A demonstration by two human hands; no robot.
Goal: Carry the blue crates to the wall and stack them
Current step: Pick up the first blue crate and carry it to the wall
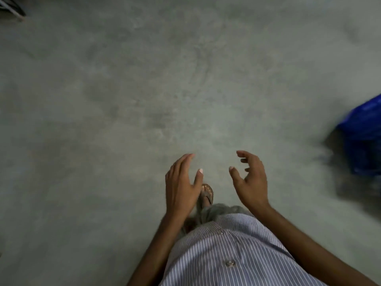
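Note:
A blue crate (363, 139) shows blurred at the right edge of the view, standing on the grey concrete floor and cut off by the frame. My left hand (181, 186) and my right hand (250, 179) are held out in front of my body, palms facing each other, fingers relaxed and holding nothing. Both hands are well left of the crate and apart from it. No wall is in view.
Bare concrete floor (144, 89) fills most of the view. A dark object with a pale leg (12, 9) sits in the top left corner. My sandalled foot (206, 195) is below my hands, above my striped shirt.

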